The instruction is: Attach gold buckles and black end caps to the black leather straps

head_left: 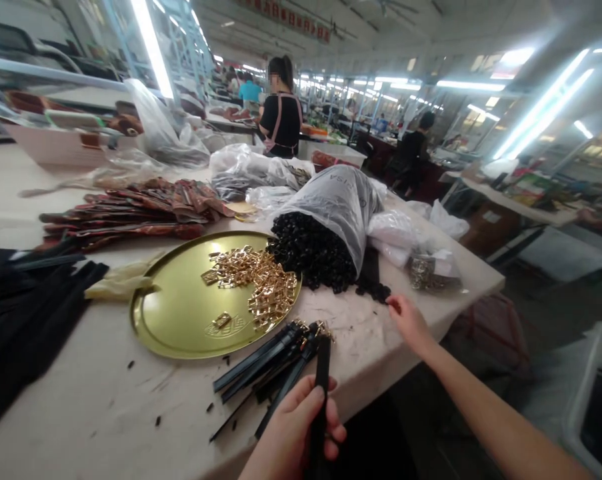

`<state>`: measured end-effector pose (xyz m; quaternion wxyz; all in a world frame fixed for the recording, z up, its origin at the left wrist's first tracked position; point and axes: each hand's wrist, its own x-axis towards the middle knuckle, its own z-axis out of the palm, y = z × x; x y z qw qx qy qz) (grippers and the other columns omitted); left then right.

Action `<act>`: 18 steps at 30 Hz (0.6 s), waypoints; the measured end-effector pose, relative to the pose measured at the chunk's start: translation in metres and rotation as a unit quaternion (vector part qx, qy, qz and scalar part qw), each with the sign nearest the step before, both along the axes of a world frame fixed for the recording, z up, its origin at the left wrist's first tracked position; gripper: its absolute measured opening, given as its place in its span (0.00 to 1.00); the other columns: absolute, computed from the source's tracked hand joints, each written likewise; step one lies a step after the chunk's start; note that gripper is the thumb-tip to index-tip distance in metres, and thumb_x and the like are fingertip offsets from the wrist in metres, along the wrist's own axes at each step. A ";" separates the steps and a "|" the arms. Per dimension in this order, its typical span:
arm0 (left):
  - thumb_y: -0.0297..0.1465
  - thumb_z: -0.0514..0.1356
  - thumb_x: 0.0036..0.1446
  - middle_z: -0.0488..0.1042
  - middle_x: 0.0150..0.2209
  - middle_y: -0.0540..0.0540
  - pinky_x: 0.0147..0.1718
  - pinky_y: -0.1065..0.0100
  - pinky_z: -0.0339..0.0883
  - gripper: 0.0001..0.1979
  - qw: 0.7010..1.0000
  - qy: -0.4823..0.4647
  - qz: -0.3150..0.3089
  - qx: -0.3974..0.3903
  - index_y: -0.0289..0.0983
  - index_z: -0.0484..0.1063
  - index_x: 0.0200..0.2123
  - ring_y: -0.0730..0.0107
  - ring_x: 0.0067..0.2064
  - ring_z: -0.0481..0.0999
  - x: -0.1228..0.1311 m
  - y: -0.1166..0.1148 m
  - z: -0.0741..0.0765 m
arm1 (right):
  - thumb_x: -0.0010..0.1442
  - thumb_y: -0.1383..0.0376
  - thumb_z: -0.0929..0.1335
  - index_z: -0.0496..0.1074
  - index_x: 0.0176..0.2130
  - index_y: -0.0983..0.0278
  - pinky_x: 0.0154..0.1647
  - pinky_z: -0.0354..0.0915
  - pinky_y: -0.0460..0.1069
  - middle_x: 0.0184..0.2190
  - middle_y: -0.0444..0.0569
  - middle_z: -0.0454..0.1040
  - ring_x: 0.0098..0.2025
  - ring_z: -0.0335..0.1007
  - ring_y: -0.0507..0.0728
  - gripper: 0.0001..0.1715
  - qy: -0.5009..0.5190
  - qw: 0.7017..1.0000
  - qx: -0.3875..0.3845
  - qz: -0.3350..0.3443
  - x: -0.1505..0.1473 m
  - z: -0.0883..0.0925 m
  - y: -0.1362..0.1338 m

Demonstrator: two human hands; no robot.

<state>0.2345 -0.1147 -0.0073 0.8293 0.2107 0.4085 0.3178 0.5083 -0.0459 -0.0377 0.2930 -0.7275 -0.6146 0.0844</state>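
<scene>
My left hand (308,420) is closed round a black strap (323,365) near the table's front edge. Reaching to the right, my right hand (407,320) has its fingertips together at small black pieces (375,291); whether it pinches one is too small to tell. Beyond my left hand lies a bundle of black straps (261,363) with gold buckles at their far ends. A round gold tray (175,300) carries loose gold buckles (273,293). Many small black pieces spill from a translucent plastic bag (338,200) behind the tray.
Brown strips (145,210) are piled behind the tray, and dark fabric strips (35,320) lie at the left. A small bag of metal parts (425,270) sits near the table's right edge. A person in an apron (283,120) stands beyond the table.
</scene>
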 end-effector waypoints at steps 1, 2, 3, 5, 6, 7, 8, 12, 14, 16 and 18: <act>0.35 0.59 0.50 0.67 0.18 0.53 0.13 0.78 0.57 0.11 1.000 -0.008 -0.001 -0.014 0.35 0.66 0.34 0.75 0.18 0.69 0.003 0.004 -0.001 | 0.56 0.64 0.60 0.68 0.37 0.65 0.39 0.61 0.54 0.34 0.51 0.69 0.35 0.65 0.58 0.11 -0.023 1.000 -0.003 -0.007 0.012 -0.002 0.005; 0.35 0.58 0.51 0.67 0.18 0.53 0.13 0.78 0.57 0.10 1.000 -0.012 -0.004 -0.022 0.35 0.66 0.34 0.75 0.18 0.69 0.007 0.008 -0.002 | 0.56 0.64 0.60 0.69 0.36 0.64 0.39 0.61 0.53 0.34 0.51 0.68 0.35 0.64 0.58 0.11 -0.046 0.999 -0.007 -0.008 0.020 -0.003 0.010; 0.34 0.58 0.51 0.67 0.18 0.52 0.13 0.78 0.57 0.10 0.999 -0.015 -0.007 -0.028 0.35 0.66 0.34 0.76 0.18 0.68 0.010 0.011 -0.003 | 0.55 0.63 0.62 0.70 0.35 0.64 0.38 0.60 0.53 0.33 0.51 0.68 0.35 0.64 0.58 0.10 -0.067 0.998 -0.012 -0.005 0.025 -0.004 0.014; 0.34 0.57 0.52 0.66 0.17 0.53 0.12 0.78 0.57 0.09 0.999 -0.010 -0.012 -0.033 0.34 0.66 0.34 0.76 0.17 0.68 0.017 0.015 -0.007 | 0.54 0.63 0.64 0.71 0.32 0.63 0.37 0.59 0.53 0.32 0.51 0.69 0.35 0.63 0.59 0.08 -0.102 0.994 -0.022 0.006 0.026 -0.007 0.021; 0.34 0.57 0.52 0.66 0.17 0.53 0.12 0.79 0.56 0.09 0.999 -0.004 -0.014 -0.035 0.34 0.66 0.34 0.77 0.17 0.67 0.019 0.017 -0.008 | 0.53 0.64 0.64 0.71 0.31 0.63 0.37 0.58 0.53 0.31 0.51 0.69 0.35 0.63 0.59 0.07 -0.116 0.993 -0.027 0.011 0.024 -0.008 0.024; 0.34 0.57 0.52 0.66 0.17 0.53 0.13 0.79 0.56 0.09 0.999 0.003 -0.015 -0.036 0.35 0.66 0.34 0.77 0.17 0.67 0.022 0.018 -0.009 | 0.53 0.64 0.65 0.71 0.30 0.63 0.37 0.58 0.53 0.31 0.51 0.69 0.35 0.63 0.60 0.06 -0.126 0.991 -0.030 0.015 0.022 -0.009 0.027; 0.34 0.57 0.52 0.66 0.17 0.53 0.13 0.79 0.56 0.09 0.999 0.009 -0.014 -0.035 0.35 0.66 0.34 0.78 0.17 0.67 0.023 0.019 -0.009 | 0.53 0.65 0.65 0.71 0.29 0.63 0.36 0.57 0.53 0.30 0.52 0.69 0.35 0.63 0.60 0.05 -0.134 0.990 -0.032 0.017 0.019 -0.009 0.029; 0.35 0.56 0.53 0.67 0.19 0.52 0.15 0.78 0.58 0.10 0.999 -0.004 -0.041 -0.024 0.34 0.66 0.35 0.77 0.19 0.68 0.028 0.021 -0.004 | 0.53 0.68 0.64 0.69 0.26 0.63 0.36 0.57 0.53 0.29 0.53 0.69 0.35 0.63 0.60 0.06 -0.134 0.990 -0.034 0.032 0.015 -0.010 0.035; 0.35 0.55 0.54 0.67 0.20 0.51 0.16 0.78 0.58 0.10 0.998 -0.017 -0.058 -0.025 0.34 0.66 0.36 0.77 0.20 0.69 0.028 0.020 -0.001 | 0.54 0.69 0.63 0.68 0.25 0.64 0.37 0.57 0.53 0.29 0.53 0.69 0.35 0.63 0.60 0.08 -0.119 0.991 -0.031 0.044 0.014 -0.008 0.031; 0.34 0.54 0.55 0.67 0.20 0.51 0.16 0.78 0.58 0.10 0.998 -0.025 -0.060 -0.025 0.33 0.66 0.36 0.76 0.20 0.69 0.029 0.018 0.001 | 0.55 0.69 0.62 0.68 0.28 0.64 0.39 0.58 0.53 0.30 0.52 0.69 0.36 0.64 0.59 0.07 -0.105 0.993 -0.023 0.052 0.009 -0.004 0.023; 0.34 0.53 0.55 0.67 0.20 0.51 0.16 0.77 0.58 0.10 0.998 -0.032 -0.058 -0.020 0.33 0.66 0.36 0.75 0.20 0.69 0.030 0.013 0.003 | 0.56 0.66 0.62 0.68 0.36 0.65 0.39 0.60 0.52 0.32 0.51 0.69 0.35 0.65 0.57 0.08 -0.055 0.997 -0.006 0.048 -0.002 0.003 0.010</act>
